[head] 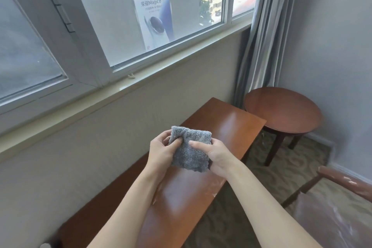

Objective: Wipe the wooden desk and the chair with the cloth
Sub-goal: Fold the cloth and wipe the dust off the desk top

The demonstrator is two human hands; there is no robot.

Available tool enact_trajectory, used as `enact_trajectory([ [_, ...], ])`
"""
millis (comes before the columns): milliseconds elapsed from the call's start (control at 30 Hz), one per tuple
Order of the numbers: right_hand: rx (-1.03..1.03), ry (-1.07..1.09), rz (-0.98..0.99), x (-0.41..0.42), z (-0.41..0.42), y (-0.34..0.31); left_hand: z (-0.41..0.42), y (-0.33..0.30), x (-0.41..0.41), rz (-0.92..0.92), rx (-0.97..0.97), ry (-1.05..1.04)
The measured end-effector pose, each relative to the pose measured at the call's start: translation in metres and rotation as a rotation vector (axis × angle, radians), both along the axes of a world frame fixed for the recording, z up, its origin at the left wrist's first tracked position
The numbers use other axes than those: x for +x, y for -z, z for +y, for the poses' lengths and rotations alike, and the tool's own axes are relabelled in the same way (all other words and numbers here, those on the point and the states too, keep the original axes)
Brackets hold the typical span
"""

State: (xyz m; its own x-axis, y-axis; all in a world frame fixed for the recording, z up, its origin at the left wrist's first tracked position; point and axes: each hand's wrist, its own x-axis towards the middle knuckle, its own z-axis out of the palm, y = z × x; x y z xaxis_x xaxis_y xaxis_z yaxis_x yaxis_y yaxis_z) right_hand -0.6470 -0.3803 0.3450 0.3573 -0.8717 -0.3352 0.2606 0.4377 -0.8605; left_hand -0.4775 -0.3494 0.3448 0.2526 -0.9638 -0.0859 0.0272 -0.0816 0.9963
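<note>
From the head camera, both hands hold the grey cloth (191,150) in the air above the long wooden counter (227,127), roughly over its middle stretch and nearer the front edge than the wall side. The left hand (161,152) is closed on the cloth's left edge, fingers curled into the folds; the right hand (216,157) pinches the right edge, thumb lying flat across the front. Held this way, between two grips and off the wood, the cloth looks to be being folded or bunched into a pad that fits the palm before it goes down to wipe; that is a judgement, not something shown.

The counter runs along the wall under the window sill (124,94), its far end close to the curtain (261,32) and just beside a round side table (281,110). The chair (342,183), with what seems a plastic cover over the seat, stands off the counter's front edge at the right, within reach for the second part of the job
</note>
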Motion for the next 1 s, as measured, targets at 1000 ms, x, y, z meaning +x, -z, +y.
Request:
enact_trajectory([
  [1000,-0.448,0.338,0.979,0.035,-0.389,0.304,-0.287,0.353,0.113,-1.292,0.241,0.442],
])
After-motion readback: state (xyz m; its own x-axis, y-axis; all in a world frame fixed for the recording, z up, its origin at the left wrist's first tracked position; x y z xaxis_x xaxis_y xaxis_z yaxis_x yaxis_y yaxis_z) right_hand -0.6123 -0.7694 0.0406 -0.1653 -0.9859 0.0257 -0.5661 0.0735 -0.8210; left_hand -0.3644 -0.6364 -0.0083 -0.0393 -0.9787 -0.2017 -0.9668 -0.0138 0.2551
